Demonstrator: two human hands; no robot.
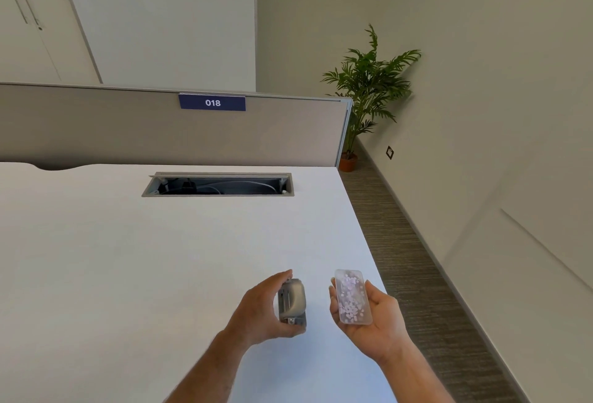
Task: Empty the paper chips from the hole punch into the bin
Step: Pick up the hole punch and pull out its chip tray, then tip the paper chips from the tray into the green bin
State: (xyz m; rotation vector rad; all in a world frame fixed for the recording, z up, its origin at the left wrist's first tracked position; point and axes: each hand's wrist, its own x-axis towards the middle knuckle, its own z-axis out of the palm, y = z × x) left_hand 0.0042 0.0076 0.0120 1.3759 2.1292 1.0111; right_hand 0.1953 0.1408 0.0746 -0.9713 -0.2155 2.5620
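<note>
My left hand (256,309) grips the grey metal hole punch (292,303) just above the white desk (128,258), near its front right corner. The punch's clear plastic chip tray (352,296) is off the punch and rests face up in my right hand (372,322), a hand's width to the right. Pale pink and white paper chips (349,298) lie inside the tray. No bin is in view.
An open cable slot (218,185) with wires sits at the desk's back. A grey divider panel (128,126) labelled 018 stands behind it. Carpeted floor (417,274) runs along the desk's right edge, with a potted plant (365,91) in the far corner.
</note>
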